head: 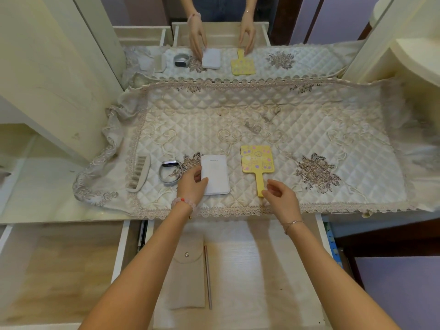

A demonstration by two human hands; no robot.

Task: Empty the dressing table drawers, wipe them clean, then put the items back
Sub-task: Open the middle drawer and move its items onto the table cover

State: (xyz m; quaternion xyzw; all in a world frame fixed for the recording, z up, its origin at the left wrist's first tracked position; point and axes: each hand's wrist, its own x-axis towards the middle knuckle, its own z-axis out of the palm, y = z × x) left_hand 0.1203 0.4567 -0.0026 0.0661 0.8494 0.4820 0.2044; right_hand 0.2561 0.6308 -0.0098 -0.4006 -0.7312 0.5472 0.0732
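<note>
On the quilted cloth (262, 110) of the dressing table lie a white comb (138, 173), a grey wristband (170, 172), a white flat box (215, 173) and a yellow hand mirror (257, 160). My left hand (192, 181) holds the left edge of the white box, thumb on top. My right hand (278, 192) hovers at the end of the mirror's handle with loosely curled fingers; I cannot tell whether it touches. Below, the open middle drawer (238, 270) holds a beige pouch (187, 275) and a thin pen (207, 277).
A second open drawer (59, 270) is at the lower left. The large mirror (226, 55) behind the table reflects the hands and items. A cream cabinet side (59, 67) stands at the left and a rounded cream unit (409, 51) at the right.
</note>
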